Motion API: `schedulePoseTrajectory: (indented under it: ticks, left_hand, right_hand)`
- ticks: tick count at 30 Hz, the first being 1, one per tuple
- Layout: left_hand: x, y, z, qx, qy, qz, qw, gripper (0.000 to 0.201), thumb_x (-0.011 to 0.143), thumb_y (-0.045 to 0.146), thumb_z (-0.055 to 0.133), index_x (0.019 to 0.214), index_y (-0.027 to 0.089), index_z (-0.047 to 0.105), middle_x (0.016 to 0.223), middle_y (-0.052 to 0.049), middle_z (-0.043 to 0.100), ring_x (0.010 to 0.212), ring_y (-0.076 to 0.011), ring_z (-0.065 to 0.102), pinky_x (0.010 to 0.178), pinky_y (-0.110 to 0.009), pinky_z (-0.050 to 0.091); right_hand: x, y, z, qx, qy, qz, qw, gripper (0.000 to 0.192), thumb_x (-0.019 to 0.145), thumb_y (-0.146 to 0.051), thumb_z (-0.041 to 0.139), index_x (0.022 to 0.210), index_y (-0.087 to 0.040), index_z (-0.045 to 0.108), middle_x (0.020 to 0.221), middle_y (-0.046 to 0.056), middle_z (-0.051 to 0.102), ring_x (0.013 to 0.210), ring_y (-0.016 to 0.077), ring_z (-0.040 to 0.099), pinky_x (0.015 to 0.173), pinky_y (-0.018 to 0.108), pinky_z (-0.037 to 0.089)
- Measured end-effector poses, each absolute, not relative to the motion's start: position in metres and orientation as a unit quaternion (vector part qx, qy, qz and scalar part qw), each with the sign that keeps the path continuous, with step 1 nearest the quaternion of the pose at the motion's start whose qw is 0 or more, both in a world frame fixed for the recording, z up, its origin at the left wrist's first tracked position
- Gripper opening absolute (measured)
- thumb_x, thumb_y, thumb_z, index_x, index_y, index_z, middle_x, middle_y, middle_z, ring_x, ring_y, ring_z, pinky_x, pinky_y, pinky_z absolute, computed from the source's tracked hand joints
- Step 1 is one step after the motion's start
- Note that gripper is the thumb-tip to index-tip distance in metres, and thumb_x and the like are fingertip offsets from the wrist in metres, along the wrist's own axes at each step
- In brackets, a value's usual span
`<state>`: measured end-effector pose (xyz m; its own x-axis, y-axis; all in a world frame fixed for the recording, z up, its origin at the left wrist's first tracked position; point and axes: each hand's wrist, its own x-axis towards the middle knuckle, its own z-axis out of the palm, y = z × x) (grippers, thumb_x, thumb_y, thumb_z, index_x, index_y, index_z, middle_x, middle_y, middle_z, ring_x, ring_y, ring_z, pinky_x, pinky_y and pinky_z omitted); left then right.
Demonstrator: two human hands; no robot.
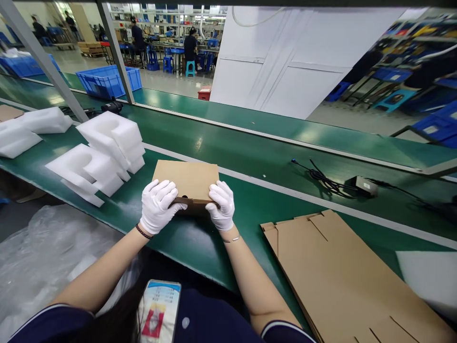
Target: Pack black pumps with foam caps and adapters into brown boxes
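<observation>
A: Closest to camera?
B: Phone in the lap, right under both forearms. Plastic sheeting down-left of the left arm.

A: Hands?
B: Both in white gloves. Left hand grips the near-left corner of a small cardboard box, fingers curled over the top, thumb at the front edge. Right hand clamps the near-right corner the same way. Box sits between them on the green bench, its far side stretching away from the fingertips.

A: Right of the right hand?
B: Flat cardboard sheets, stacked, near but not touching. Beyond those, up-right, a black adapter with cable.

A: Left side?
B: White foam inserts just past the left hand, piled; more foam farther left.

A: Far?
B: Blue crate behind the foam, well apart. People at benches way back, faces too small to see.
</observation>
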<state>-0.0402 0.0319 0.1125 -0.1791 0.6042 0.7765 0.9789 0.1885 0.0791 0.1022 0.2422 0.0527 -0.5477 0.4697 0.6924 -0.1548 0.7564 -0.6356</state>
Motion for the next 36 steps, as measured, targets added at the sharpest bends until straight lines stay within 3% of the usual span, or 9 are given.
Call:
schedulePoseTrajectory:
  ticks: [4, 9, 13, 16, 20, 25, 28, 33, 36]
  left_hand:
    - [-0.044, 0.036, 0.108, -0.547, -0.719, -0.293, 0.312, 0.028, 0.087, 0.043, 0.079, 0.106, 0.023, 0.07, 0.116, -0.01, 0.078, 0.114, -0.0309, 0.071, 0.107, -0.053, 0.045]
    - [-0.04, 0.031, 0.102, -0.534, -0.697, -0.342, 0.335, 0.02, 0.1, 0.034, 0.064, 0.116, 0.026, 0.072, 0.118, -0.008, 0.077, 0.117, -0.0257, 0.07, 0.121, -0.056, 0.033]
    - [-0.033, 0.032, 0.101, -0.491, -0.708, -0.405, 0.306, 0.02, 0.102, 0.032, 0.056, 0.099, 0.025, 0.075, 0.11, -0.006, 0.078, 0.115, -0.0233, 0.07, 0.127, -0.056, 0.028]
    - [-0.024, 0.039, 0.106, -0.422, -0.743, -0.436, 0.283, 0.022, 0.096, 0.029, 0.058, 0.08, 0.023, 0.072, 0.11, -0.006, 0.077, 0.118, -0.0255, 0.068, 0.126, -0.058, 0.03]
    - [-0.016, 0.05, 0.116, -0.376, -0.775, -0.438, 0.259, 0.023, 0.082, 0.021, 0.063, 0.06, 0.022, 0.055, 0.11, -0.005, 0.076, 0.123, -0.0293, 0.064, 0.123, -0.057, 0.035]
    - [-0.015, 0.055, 0.12, -0.366, -0.78, -0.432, 0.267, 0.026, 0.071, 0.014, 0.063, 0.056, 0.021, 0.043, 0.109, -0.005, 0.077, 0.12, -0.0323, 0.064, 0.12, -0.06, 0.036]
    - [-0.016, 0.055, 0.118, -0.359, -0.771, -0.444, 0.282, 0.024, 0.076, 0.017, 0.063, 0.06, 0.022, 0.047, 0.112, -0.009, 0.076, 0.122, -0.0328, 0.065, 0.121, -0.061, 0.036]
    - [-0.02, 0.052, 0.114, -0.357, -0.767, -0.435, 0.308, 0.013, 0.09, 0.029, 0.065, 0.097, 0.02, 0.069, 0.121, -0.013, 0.074, 0.123, -0.0317, 0.066, 0.119, -0.059, 0.04]
    - [-0.025, 0.054, 0.111, -0.382, -0.769, -0.397, 0.324, 0.016, 0.092, 0.025, 0.064, 0.105, 0.025, 0.073, 0.114, -0.007, 0.077, 0.119, -0.0311, 0.067, 0.117, -0.059, 0.04]
  right_hand:
    - [0.1, 0.249, 0.056, -0.084, -0.832, 0.307, 0.455, 0.042, 0.081, -0.071, 0.073, 0.098, -0.033, 0.07, 0.116, 0.006, 0.078, 0.13, 0.0357, 0.063, 0.123, 0.066, 0.031]
    - [0.106, 0.229, 0.077, -0.043, -0.819, 0.143, 0.554, 0.016, 0.093, -0.04, 0.073, 0.107, -0.032, 0.072, 0.115, 0.004, 0.079, 0.12, 0.0296, 0.068, 0.113, 0.057, 0.045]
    - [0.101, 0.198, 0.088, -0.047, -0.839, 0.096, 0.534, 0.016, 0.096, -0.033, 0.069, 0.11, -0.034, 0.076, 0.115, 0.001, 0.078, 0.127, 0.029, 0.06, 0.118, 0.055, 0.039]
    - [0.091, 0.179, 0.091, -0.104, -0.816, 0.138, 0.552, 0.011, 0.095, -0.032, 0.068, 0.095, -0.031, 0.079, 0.108, 0.002, 0.077, 0.132, 0.0297, 0.053, 0.121, 0.056, 0.033]
    - [0.077, 0.166, 0.096, -0.189, -0.791, 0.194, 0.548, 0.025, 0.088, -0.028, 0.067, 0.063, -0.025, 0.066, 0.102, 0.007, 0.073, 0.131, 0.0324, 0.048, 0.114, 0.056, 0.04]
    - [0.07, 0.161, 0.102, -0.225, -0.791, 0.209, 0.529, 0.029, 0.081, -0.026, 0.066, 0.056, -0.024, 0.053, 0.106, 0.009, 0.072, 0.131, 0.0342, 0.047, 0.111, 0.057, 0.043]
    - [0.071, 0.166, 0.097, -0.211, -0.79, 0.203, 0.539, 0.025, 0.088, -0.033, 0.069, 0.066, -0.024, 0.061, 0.106, 0.01, 0.071, 0.132, 0.0332, 0.05, 0.112, 0.056, 0.045]
    - [0.073, 0.184, 0.087, -0.139, -0.82, 0.146, 0.536, 0.034, 0.097, -0.047, 0.066, 0.121, -0.024, 0.071, 0.124, 0.011, 0.071, 0.126, 0.0303, 0.058, 0.112, 0.053, 0.047]
    - [0.072, 0.189, 0.086, -0.129, -0.834, 0.115, 0.524, 0.028, 0.098, -0.042, 0.065, 0.123, -0.029, 0.072, 0.123, 0.008, 0.072, 0.123, 0.0286, 0.06, 0.112, 0.05, 0.046]
